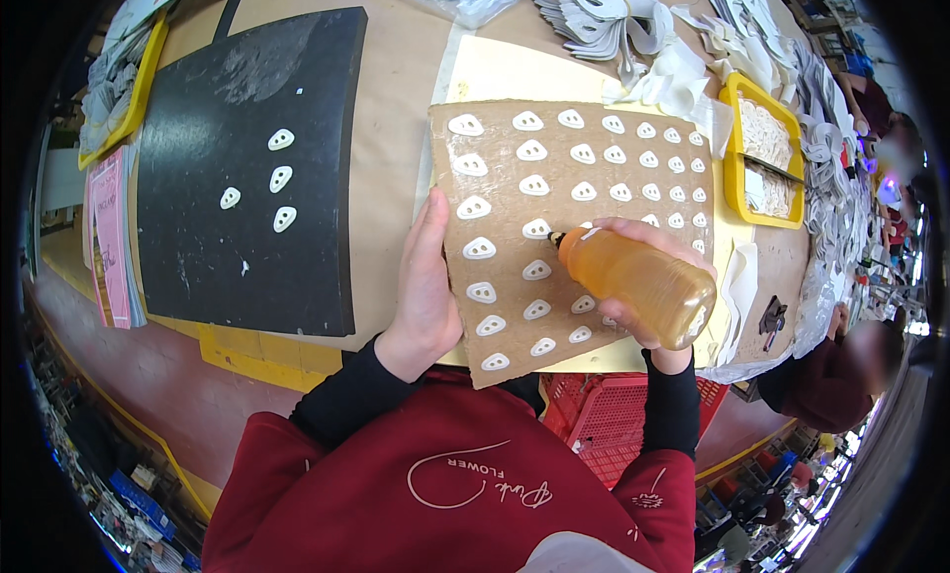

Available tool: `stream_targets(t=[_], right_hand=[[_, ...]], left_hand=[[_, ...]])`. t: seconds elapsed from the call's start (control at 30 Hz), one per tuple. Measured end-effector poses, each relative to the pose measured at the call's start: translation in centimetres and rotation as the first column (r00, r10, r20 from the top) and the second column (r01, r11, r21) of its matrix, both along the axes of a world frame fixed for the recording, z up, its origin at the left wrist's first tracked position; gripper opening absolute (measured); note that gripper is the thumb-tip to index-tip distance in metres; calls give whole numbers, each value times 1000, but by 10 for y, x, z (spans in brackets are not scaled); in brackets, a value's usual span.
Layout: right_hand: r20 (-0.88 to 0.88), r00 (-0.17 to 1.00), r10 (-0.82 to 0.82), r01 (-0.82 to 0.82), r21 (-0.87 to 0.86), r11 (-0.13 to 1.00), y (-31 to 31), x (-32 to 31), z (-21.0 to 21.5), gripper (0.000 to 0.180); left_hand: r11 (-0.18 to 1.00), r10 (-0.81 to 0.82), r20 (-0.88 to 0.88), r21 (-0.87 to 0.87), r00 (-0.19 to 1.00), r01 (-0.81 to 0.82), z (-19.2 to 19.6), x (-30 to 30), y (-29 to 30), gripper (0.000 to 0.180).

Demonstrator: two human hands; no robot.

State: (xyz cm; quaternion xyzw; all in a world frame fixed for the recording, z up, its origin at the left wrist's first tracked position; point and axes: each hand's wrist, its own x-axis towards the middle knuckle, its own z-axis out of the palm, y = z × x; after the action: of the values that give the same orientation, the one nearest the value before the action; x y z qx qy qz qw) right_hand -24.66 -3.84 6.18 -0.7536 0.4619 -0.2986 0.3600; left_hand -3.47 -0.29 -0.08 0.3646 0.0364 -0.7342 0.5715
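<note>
My left hand grips the left edge of a brown cardboard sheet, its thumb along the edge and its other fingers mostly hidden. Rows of small white rounded-triangle pieces, each with two holes, cover the sheet. In my right hand is a clear squeeze bottle of amber liquid with an orange cap. The bottle lies tilted over the sheet, its dark nozzle close beside one white piece in the second column; whether they touch I cannot tell. The bottle and my hand hide some pieces.
On the left, a black board carries several similar white pieces. Beyond the sheet's right side stands a yellow tray of white parts. Stacked grey-white cutouts lie at the back. A red basket is below the table edge; a person is at right.
</note>
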Motion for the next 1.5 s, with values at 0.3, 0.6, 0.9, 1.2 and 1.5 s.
stream_targets(t=[0.3,0.6,0.9,1.2,1.5], right_hand=[[64,997,-37,41,-71,997,5,6,-5,55],[549,817,-179,50,242,969,5,26,-20,74],[535,808,-247,142,231,963,0,13,-23,77],[504,853,-136,44,190,981,4,8,-34,73],[495,862,-107,26,168,986,1,11,-35,73]], left_hand=[[1000,5,-26,-2,1000,-5,4,1,0,51],[1000,1,-99,-31,995,-4,0,0,-1,50],[1000,14,-27,-3,1000,-14,4,1,0,52],[1000,7,-24,-3,1000,-7,3,0,0,53],[1000,2,-44,-28,999,-3,4,0,-1,55]])
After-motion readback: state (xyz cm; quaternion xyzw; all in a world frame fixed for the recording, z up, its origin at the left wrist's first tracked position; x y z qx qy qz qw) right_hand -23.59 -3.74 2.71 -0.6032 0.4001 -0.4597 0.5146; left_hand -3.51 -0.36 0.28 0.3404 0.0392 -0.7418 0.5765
